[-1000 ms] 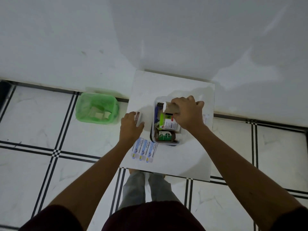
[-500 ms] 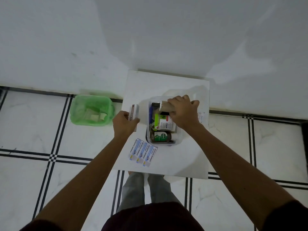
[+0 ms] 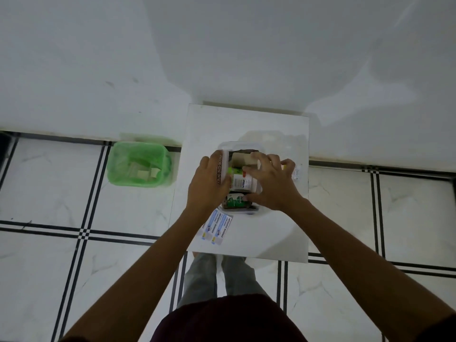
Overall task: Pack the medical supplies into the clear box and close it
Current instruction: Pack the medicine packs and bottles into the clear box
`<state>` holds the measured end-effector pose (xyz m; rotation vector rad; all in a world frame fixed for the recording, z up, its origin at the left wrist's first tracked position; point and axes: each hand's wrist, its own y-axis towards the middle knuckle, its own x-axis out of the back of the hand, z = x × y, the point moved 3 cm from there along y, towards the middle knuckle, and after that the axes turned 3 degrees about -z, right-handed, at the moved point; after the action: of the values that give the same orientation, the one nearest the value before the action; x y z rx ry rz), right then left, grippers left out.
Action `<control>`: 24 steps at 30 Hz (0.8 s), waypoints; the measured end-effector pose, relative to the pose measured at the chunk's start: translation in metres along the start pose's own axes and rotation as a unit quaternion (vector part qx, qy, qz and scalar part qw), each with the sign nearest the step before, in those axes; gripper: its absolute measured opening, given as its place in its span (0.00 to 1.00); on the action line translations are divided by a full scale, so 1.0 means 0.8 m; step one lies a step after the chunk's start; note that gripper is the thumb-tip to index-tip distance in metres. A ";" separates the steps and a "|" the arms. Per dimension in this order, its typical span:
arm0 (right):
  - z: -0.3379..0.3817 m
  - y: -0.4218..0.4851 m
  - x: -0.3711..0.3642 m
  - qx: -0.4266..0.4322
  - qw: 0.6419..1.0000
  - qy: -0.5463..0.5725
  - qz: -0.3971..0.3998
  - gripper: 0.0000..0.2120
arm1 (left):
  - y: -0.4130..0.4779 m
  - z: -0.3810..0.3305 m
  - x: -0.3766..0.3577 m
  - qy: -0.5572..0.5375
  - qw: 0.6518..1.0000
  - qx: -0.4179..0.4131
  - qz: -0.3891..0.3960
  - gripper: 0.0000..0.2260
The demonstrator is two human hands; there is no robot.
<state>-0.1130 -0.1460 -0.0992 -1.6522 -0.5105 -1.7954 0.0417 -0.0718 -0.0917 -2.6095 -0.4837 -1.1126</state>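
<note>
Left hand (image 3: 208,183) clamped on ointment carton (image 3: 223,169), long axis along clear box (image 3: 240,145) left wall; right hand (image 3: 271,183) spread, steadying contents.

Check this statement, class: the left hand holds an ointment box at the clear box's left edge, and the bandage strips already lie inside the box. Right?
Not quite. The head view shows the bandage strips on the white board, outside the clear box. The left hand does hold the ointment box at its left edge.
</note>
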 end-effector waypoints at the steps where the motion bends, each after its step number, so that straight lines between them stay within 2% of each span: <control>1: -0.002 -0.003 -0.001 -0.008 1.000 -0.006 0.000 0.29 | 0.000 0.000 -0.001 0.020 1.000 -0.013 0.010 0.26; 5: -0.009 -0.003 0.002 -0.028 0.999 -0.009 -0.027 0.23 | 0.002 -0.002 -0.007 0.070 0.996 -0.037 0.032 0.25; 9: -0.019 -0.004 0.004 -0.036 0.999 0.012 -0.033 0.26 | 0.007 -0.003 -0.021 0.190 0.980 -0.050 0.030 0.22; 11: -0.020 -0.005 0.004 -0.030 0.999 0.023 -0.039 0.26 | 0.004 0.008 -0.030 0.259 0.965 -0.035 0.021 0.21; 13: -0.019 -0.005 0.002 -0.029 0.998 0.028 -0.041 0.25 | 0.002 0.018 -0.033 0.279 0.960 0.005 0.011 0.22; 15: -0.017 -0.005 -0.001 -0.031 0.998 0.030 -0.040 0.25 | 0.003 0.019 -0.035 0.278 0.961 0.014 -0.005 0.22; 17: -0.016 -0.007 -0.003 -0.034 0.998 0.036 -0.039 0.25 | 0.004 0.017 -0.034 0.265 0.964 -0.015 -0.020 0.21; 20: -0.017 -0.012 -0.002 -0.037 0.996 0.063 -0.054 0.25 | -0.007 0.025 -0.021 0.173 0.982 -0.030 -0.062 0.19; 22: -0.022 -0.016 0.005 -0.074 0.985 0.128 -0.084 0.22 | -0.023 0.040 -0.011 0.087 0.992 0.013 -0.091 0.19; 24: -0.033 -0.021 0.011 -0.145 0.959 0.204 -0.132 0.17 | -0.044 0.058 -0.006 0.015 0.991 0.091 -0.093 0.20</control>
<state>-0.1440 -0.1535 -0.0921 -1.3797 -0.3016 -2.4317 0.0541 -0.0238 -0.1224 -2.4251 -0.7959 -1.1044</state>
